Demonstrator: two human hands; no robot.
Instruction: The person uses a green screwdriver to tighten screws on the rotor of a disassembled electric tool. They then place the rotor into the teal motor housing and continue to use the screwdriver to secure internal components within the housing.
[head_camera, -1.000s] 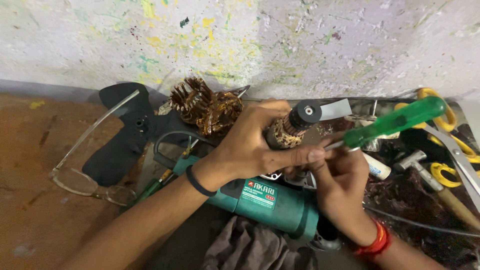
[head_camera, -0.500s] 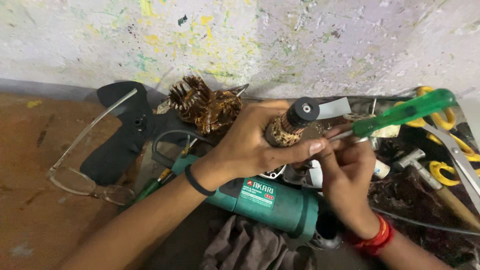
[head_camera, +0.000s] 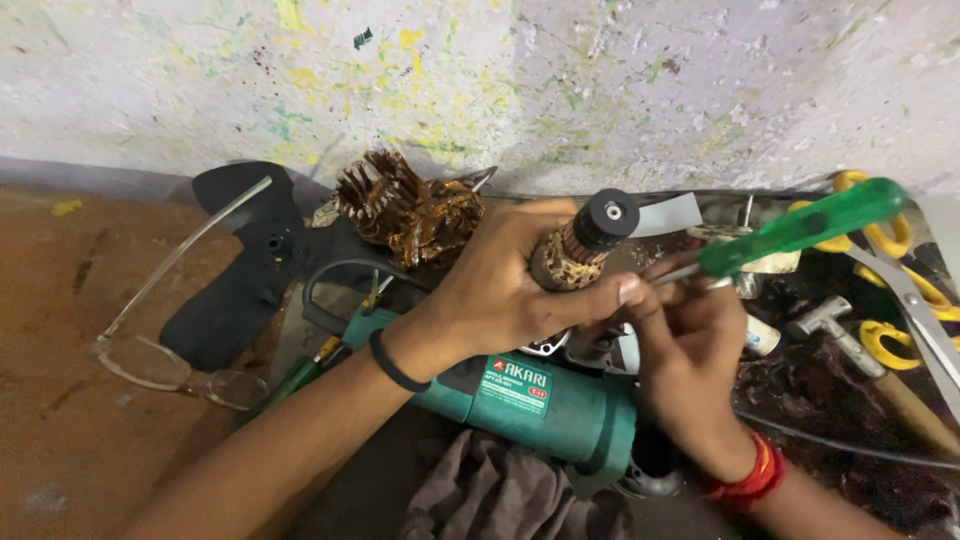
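Open approach lies over the bare brown bench at left, past the spectacles. To the right, hammer, yellow-handled scissors and debris crowd the surface. Green angle grinder and rag block the near edge; the wall closes the rear.

Only one view here: my head camera, worn high and tilted steeply down and forward over the bench. It sits close; my forearms enter from the near edge, left hand and right hand filling the centre. Far side is closed off by a paint-spattered wall. Left reaches the brown worktop, right crops the yellow-handled scissors.
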